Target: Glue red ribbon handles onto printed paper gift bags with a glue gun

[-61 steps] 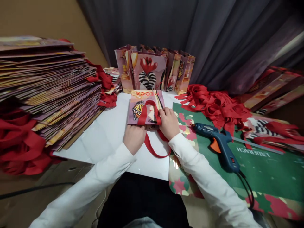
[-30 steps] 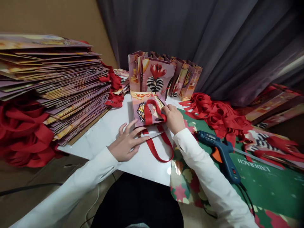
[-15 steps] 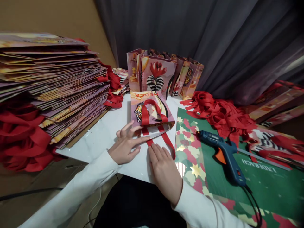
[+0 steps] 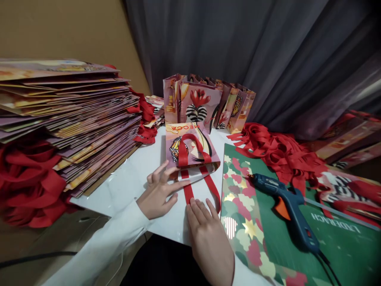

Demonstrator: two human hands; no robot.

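Observation:
A patterned paper bag (image 4: 193, 145) marked MECCA lies on the white table, its mouth toward me. One red ribbon loop (image 4: 182, 153) rests on its upper face, and another red ribbon (image 4: 212, 186) runs out of the mouth toward me. My left hand (image 4: 159, 192) has its fingers spread, the fingertips at the bag's left mouth edge. Lying flat, my right hand (image 4: 208, 234) touches the near part of the ribbon with its fingertips, palm down. What lies beneath that palm is hidden.
A tall stack of folded bags (image 4: 98, 127) stands left, with red ribbons (image 4: 29, 178) beside it. Upright bags (image 4: 201, 103) stand behind. A blue glue gun (image 4: 285, 204) lies on a green printed board (image 4: 327, 246) at right, near a red ribbon heap (image 4: 276, 151).
My right hand has slid toward me along the ribbon, uncovering more of it. The left hand stays at the bag's mouth. The whole view has shifted slightly.

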